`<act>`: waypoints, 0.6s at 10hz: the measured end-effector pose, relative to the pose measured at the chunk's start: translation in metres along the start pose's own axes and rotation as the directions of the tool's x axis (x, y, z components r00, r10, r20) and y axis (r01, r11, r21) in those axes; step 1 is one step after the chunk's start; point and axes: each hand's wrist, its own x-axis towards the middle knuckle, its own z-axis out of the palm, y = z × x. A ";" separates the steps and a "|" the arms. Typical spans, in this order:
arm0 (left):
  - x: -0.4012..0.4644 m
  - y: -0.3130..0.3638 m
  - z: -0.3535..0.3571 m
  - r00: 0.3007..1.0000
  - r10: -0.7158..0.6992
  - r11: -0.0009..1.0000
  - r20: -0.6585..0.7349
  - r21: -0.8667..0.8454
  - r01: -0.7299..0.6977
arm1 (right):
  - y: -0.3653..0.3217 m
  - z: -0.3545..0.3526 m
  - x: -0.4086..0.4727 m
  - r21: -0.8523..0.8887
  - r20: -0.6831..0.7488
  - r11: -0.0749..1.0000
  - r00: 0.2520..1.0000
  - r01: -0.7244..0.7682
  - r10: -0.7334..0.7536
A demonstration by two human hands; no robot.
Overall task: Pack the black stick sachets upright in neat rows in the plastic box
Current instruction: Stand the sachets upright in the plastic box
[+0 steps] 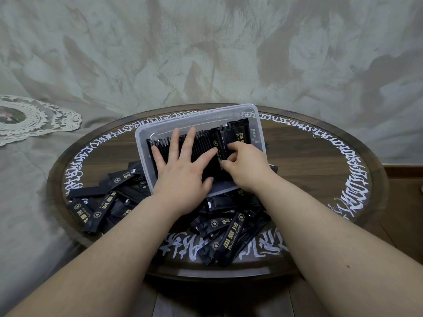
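The left hand (180,177) lies flat with its fingers (174,143) straight and spread, pressing down on the row of sachets (201,143) packed inside the plastic box (199,110). The thumb extends to the side along the near part of the row. Just beside it, the right hand (246,165) has its fingers curled and pinches a sachet (223,140) at the end of the row next to the left hand's index finger. The two hands are almost touching.

The row stands on edge under both hands and runs across the box from beyond the left hand's little finger to past the right hand. Beyond the right hand, several sachets lean against the far corner of the box, faces showing gold print.

The box is translucent and tilted, with its near edge hidden under the wrists. It rests on the counter (320,156), a round dark wooden top bordered with white script.

Loose sachets (107,202) lie in a heap on the counter outboard of the left forearm. A second heap (229,234) lies between the two forearms, nearer the person than the box.

A lace doily (34,117) lies well apart, far out beyond the left hand, on grey fabric.
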 end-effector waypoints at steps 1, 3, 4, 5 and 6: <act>0.000 0.000 0.001 1.000 0.004 1.000 -0.006 -0.004 -0.004 | 0.002 0.001 0.001 0.014 0.013 1.000 1.000 -0.014 0.014; 0.000 0.000 0.000 1.000 0.014 1.000 -0.008 0.011 -0.014 | 0.004 -0.001 -0.001 0.020 0.042 0.999 0.999 -0.031 0.030; 0.000 0.000 0.001 1.000 0.009 1.000 -0.010 0.007 -0.009 | 0.004 -0.002 -0.003 0.030 0.025 0.999 0.999 -0.021 0.020; 0.000 0.000 0.001 1.000 0.008 1.000 -0.008 0.012 -0.008 | 0.004 -0.002 -0.004 0.051 0.005 0.999 1.000 -0.006 0.006; 0.000 0.000 0.002 1.000 0.007 1.000 -0.010 0.009 -0.007 | 0.004 -0.004 -0.005 0.077 0.003 0.997 1.000 -0.003 0.003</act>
